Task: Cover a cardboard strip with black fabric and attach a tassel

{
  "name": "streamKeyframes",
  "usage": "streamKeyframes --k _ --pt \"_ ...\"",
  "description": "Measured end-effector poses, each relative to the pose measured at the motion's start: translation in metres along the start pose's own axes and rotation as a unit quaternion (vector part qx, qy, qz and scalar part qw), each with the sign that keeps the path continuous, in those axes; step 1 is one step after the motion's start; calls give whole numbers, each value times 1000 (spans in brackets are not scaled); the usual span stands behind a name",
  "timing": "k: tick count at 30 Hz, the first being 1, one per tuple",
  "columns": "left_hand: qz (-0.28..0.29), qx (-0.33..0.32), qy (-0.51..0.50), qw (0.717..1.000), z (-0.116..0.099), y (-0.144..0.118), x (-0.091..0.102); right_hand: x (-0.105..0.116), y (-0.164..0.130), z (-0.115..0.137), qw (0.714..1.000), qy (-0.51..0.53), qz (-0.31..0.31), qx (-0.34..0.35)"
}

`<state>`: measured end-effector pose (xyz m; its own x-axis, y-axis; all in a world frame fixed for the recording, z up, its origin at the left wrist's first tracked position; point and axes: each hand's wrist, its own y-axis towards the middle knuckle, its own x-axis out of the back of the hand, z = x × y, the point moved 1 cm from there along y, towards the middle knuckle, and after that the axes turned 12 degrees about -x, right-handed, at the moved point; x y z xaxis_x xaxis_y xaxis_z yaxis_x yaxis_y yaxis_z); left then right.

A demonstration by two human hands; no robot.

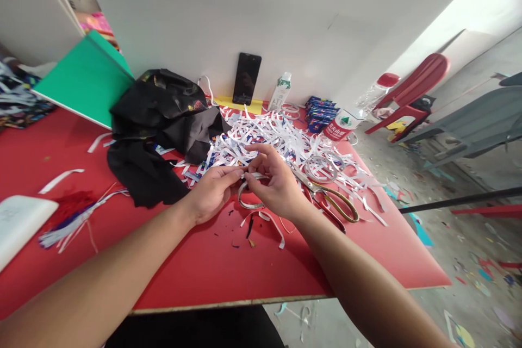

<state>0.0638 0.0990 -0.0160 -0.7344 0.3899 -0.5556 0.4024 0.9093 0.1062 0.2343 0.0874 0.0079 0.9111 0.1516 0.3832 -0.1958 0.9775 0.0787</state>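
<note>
Fingertips meet here, the left grip (216,191) and the right grip (274,178) both pinching a pale strip (249,206) that curls into a loop between them, over the red surface (196,277). Scissors (313,187) lie just right, a tangled heap of strips (265,136) spreads beyond, and a phone (247,79) leans behind!
</note>
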Motion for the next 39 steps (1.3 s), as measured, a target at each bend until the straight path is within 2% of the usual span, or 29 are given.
streamKeyframes --k 14,18,22,26,28,32,39 --pt "-5 -2 -17 1000 1 0 -3 0 1 -2 1000 5 5 -8" --pt "-9 -31 18 999 2 0 -4 4 1 2 1000 -20 -6 -12" --pt "9 -50 74 996 0 -2 -4 6 0 7 995 -69 -63 -16" --pt "36 -93 257 961 -5 -4 -3 4 1 9 995 9 -52 -80" --pt "46 -106 300 947 -6 -4 -4 4 2 8 991 58 -36 -112" --pt "48 -111 290 949 -5 -4 -4 3 3 7 987 90 -39 -125" --pt "30 -106 286 952 0 -4 -1 0 4 4 992 43 -58 -105"
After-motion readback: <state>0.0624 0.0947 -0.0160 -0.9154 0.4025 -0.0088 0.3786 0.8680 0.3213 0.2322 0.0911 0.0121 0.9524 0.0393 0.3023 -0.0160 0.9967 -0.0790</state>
